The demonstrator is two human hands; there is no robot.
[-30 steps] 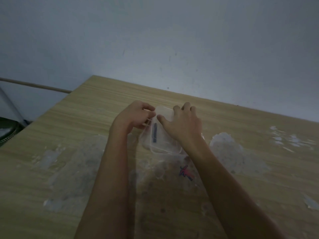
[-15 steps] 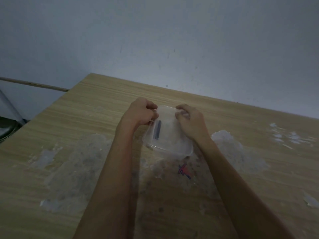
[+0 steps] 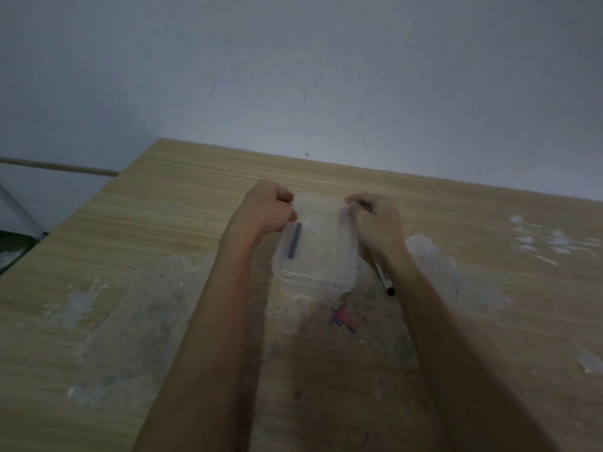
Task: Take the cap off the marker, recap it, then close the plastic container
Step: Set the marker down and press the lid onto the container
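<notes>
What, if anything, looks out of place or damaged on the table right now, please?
The wooden table is worn: pale patches where the surface has peeled, plus a red and blue scribble near the plastic container. A marker lies partly hidden under the right forearm, outside the container.

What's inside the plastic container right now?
Through the clear container, one dark stick-shaped item shows along its left side. The hazy plastic hides what it is.
</notes>
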